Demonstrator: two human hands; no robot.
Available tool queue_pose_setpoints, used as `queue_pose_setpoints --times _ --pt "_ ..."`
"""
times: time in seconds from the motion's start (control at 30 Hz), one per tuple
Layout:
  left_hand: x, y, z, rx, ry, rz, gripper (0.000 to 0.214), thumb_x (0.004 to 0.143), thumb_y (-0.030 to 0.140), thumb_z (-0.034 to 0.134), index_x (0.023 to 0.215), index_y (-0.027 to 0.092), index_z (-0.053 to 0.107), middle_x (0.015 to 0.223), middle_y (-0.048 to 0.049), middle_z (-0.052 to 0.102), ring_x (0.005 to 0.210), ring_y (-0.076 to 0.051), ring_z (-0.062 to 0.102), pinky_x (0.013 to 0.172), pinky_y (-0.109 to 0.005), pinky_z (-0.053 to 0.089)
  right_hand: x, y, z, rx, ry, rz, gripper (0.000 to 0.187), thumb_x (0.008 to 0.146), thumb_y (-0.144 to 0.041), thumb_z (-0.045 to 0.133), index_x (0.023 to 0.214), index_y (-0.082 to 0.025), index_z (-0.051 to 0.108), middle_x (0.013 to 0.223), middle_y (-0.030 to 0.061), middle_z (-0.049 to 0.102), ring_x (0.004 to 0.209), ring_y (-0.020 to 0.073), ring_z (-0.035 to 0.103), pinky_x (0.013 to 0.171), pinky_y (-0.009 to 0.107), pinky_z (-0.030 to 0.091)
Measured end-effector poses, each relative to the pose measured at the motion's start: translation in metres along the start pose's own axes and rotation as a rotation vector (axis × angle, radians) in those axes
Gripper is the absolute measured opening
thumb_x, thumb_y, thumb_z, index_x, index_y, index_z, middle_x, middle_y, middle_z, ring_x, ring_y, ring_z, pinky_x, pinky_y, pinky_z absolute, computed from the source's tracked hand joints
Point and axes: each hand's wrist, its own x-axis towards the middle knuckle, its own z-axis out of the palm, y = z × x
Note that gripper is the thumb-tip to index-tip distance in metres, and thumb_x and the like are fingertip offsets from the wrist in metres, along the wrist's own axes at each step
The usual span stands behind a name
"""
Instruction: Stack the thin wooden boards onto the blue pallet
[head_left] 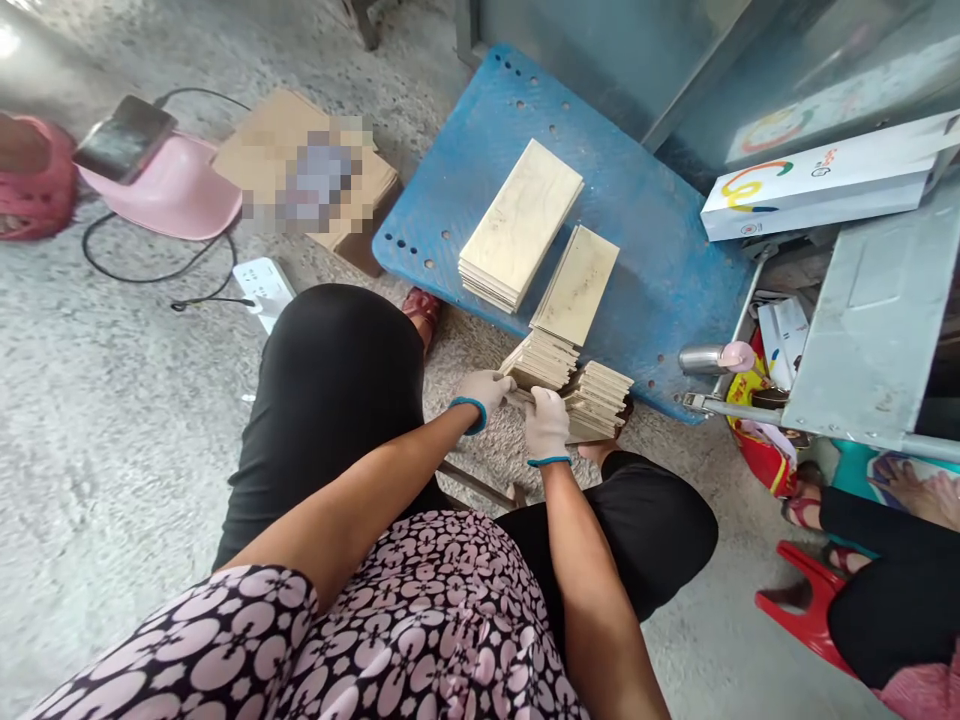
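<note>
Both my hands wear pale gloves with blue cuffs. My left hand (484, 392) is closed on the near end of a fanned stack of thin wooden boards (544, 358) at the front edge of a blue pallet (660, 250). My right hand (546, 425) grips the boards right beside it, next to a second fanned bundle (600, 398). A neat stack of boards (521, 225) lies farther back on the pallet, and a thinner pile (577, 285) leans beside it.
A pink stool (169, 190) carrying a phone, a cardboard box (300, 175), a power strip (262, 290) and cables lie on the concrete at left. At right are a metal flask (712, 358), a white carton (817, 180), a metal cabinet and another person's legs beside a red stool (802, 600).
</note>
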Motion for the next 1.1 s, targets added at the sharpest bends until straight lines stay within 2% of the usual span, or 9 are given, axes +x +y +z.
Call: queue_pose_setpoints --times 0.2,0.3,0.37,0.43,0.53,0.67,0.83,1.0,1.1 --pt "0.023 0.009 -0.004 0.001 -0.006 -0.025 0.031 0.09 0.032 0.055 0.108 0.012 0.069 0.085 -0.0086 0.073 0.072 -0.016 0.069 0.065 -0.022 0.052 -0.006 -0.001 -0.011 0.11 0.126 0.012 0.034 0.101 -0.024 0.035 0.114 -0.017 0.065 0.13 0.0097 0.062 0.125 0.017 0.05 0.108 0.025 0.032" --pt "0.018 0.012 -0.004 0.104 0.076 -0.006 0.032 0.087 0.038 0.057 0.104 0.014 0.069 0.097 -0.0126 0.071 0.094 -0.025 0.068 0.081 -0.03 0.052 -0.003 -0.003 -0.024 0.145 0.149 0.087 0.037 0.101 -0.027 0.032 0.111 -0.018 0.066 0.121 0.0092 0.066 0.117 0.0177 0.055 0.102 0.025 0.037" --pt "0.011 0.019 -0.003 0.229 0.211 0.094 0.037 0.087 0.036 0.056 0.116 0.016 0.064 0.115 -0.0141 0.065 0.107 -0.028 0.064 0.09 -0.033 0.05 0.007 -0.001 -0.038 0.154 0.164 0.16 0.038 0.101 -0.029 0.032 0.114 -0.017 0.066 0.12 0.0102 0.067 0.114 0.0191 0.057 0.098 0.026 0.04" --pt "0.003 0.032 0.0 0.351 0.308 0.277 0.047 0.086 0.032 0.053 0.132 0.02 0.052 0.13 -0.0121 0.057 0.11 -0.026 0.061 0.094 -0.033 0.048 0.022 0.005 -0.057 0.162 0.168 0.192 0.037 0.099 -0.029 0.035 0.117 -0.016 0.065 0.121 0.0115 0.067 0.113 0.0207 0.058 0.097 0.029 0.041" --pt "-0.003 0.062 0.0 0.483 0.261 0.483 0.055 0.083 0.03 0.055 0.137 0.02 0.047 0.137 -0.011 0.05 0.117 -0.027 0.057 0.099 -0.035 0.046 0.052 0.025 -0.088 0.2 0.153 0.167 0.034 0.094 -0.027 0.045 0.118 -0.014 0.065 0.117 0.0113 0.069 0.112 0.0226 0.06 0.1 0.031 0.042" --pt "0.007 0.097 -0.01 0.562 0.155 0.394 0.051 0.083 0.033 0.055 0.131 0.017 0.052 0.13 -0.0126 0.055 0.116 -0.028 0.057 0.099 -0.035 0.047 0.082 0.056 -0.113 0.284 0.128 0.109 0.031 0.086 -0.029 0.052 0.107 -0.017 0.071 0.114 0.0104 0.071 0.111 0.0247 0.06 0.102 0.034 0.043" --pt "0.03 0.102 -0.01 0.556 0.194 0.349 0.058 0.082 0.036 0.054 0.136 0.015 0.05 0.126 -0.015 0.058 0.114 -0.03 0.059 0.094 -0.036 0.049 0.102 0.072 -0.102 0.472 0.156 0.214 0.029 0.077 -0.033 0.049 0.09 -0.019 0.071 0.109 0.0096 0.071 0.109 0.0258 0.06 0.103 0.038 0.043" --pt "0.05 0.099 0.001 0.468 0.265 0.29 0.061 0.078 0.04 0.059 0.133 0.015 0.05 0.125 -0.0163 0.06 0.113 -0.031 0.06 0.092 -0.036 0.05 0.117 0.061 -0.084 0.459 0.114 0.184 0.024 0.079 -0.04 0.043 0.073 -0.023 0.059 0.083 0.0065 0.068 0.085 0.0236 0.058 0.089 0.038 0.046" --pt "0.058 0.102 -0.001 0.355 0.21 0.238 0.059 0.08 0.038 0.058 0.134 0.015 0.048 0.124 -0.016 0.063 0.111 -0.029 0.063 0.09 -0.034 0.051 0.124 0.053 -0.083 0.402 0.091 0.174 0.023 0.081 -0.04 0.04 0.07 -0.023 0.05 0.077 0.0058 0.063 0.077 0.0223 0.053 0.08 0.036 0.045"
